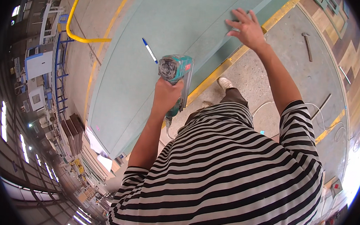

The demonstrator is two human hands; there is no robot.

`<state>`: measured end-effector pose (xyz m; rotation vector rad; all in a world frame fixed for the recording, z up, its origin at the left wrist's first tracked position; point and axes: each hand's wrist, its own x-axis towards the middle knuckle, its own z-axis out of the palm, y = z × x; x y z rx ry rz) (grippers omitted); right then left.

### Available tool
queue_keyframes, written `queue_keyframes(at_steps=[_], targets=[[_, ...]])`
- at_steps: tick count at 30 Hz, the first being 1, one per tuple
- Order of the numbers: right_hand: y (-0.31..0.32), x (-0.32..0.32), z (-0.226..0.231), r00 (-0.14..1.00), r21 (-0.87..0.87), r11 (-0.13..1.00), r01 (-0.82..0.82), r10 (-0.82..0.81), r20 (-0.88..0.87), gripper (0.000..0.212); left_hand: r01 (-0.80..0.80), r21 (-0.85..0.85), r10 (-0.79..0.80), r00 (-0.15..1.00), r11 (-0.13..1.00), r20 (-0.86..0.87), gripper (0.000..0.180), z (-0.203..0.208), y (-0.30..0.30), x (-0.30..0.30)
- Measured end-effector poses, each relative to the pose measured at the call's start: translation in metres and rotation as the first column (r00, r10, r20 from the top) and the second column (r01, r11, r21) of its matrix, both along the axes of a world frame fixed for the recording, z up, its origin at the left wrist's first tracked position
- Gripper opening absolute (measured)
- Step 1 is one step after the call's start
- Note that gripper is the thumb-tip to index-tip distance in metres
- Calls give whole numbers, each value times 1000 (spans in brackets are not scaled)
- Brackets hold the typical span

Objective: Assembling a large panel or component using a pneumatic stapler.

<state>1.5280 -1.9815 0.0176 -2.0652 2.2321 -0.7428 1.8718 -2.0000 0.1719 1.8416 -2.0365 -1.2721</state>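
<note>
My left hand [168, 94] is wrapped round the grip of a teal, dust-worn air nail gun [176, 66]. The gun is over the near edge of a large grey-green panel [128, 88], and a hose fitting shows at the bottom of its grip. Whether its nose touches the panel, I cannot tell. My right hand [247, 31] is open with its fingers spread, holding nothing, over the panel's near edge farther right. Left of the gun, a white marker pen [150, 51] with blue ends lies on the panel.
A hammer [307, 47] lies on the floor at right, beyond a pale air hose [267, 104]. A bent yellow rail [72, 19] stands past the panel's left side. Wood-patterned boards [348, 48] lie at far right. My shoe [224, 83] is close to the panel.
</note>
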Motion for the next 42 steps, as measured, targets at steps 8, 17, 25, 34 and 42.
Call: queue_keyframes(at_steps=[8, 17, 25, 34, 42], targets=[[-1, -36, -25, 969, -55, 988, 148, -133, 208, 44, 131, 14, -131, 991, 991, 27, 19, 15, -13, -19], [-1, -28, -9, 964, -6, 980, 199, -195, 181, 44, 121, 2, -121, 993, 993, 16, 23, 1, -41, -42], [1, -31, -10, 950, 94, 974, 205, -221, 222, 38, 179, -19, -178, 983, 984, 42, 25, 4, -40, -55], [-3, -26, -4, 931, 98, 974, 204, -224, 290, 33, 233, -2, -233, 972, 972, 22, 27, -9, -46, -85], [3, -26, 0, 922, 153, 962, 225, -261, 286, 33, 260, 27, -261, 965, 965, 25, 26, -6, -50, -88]])
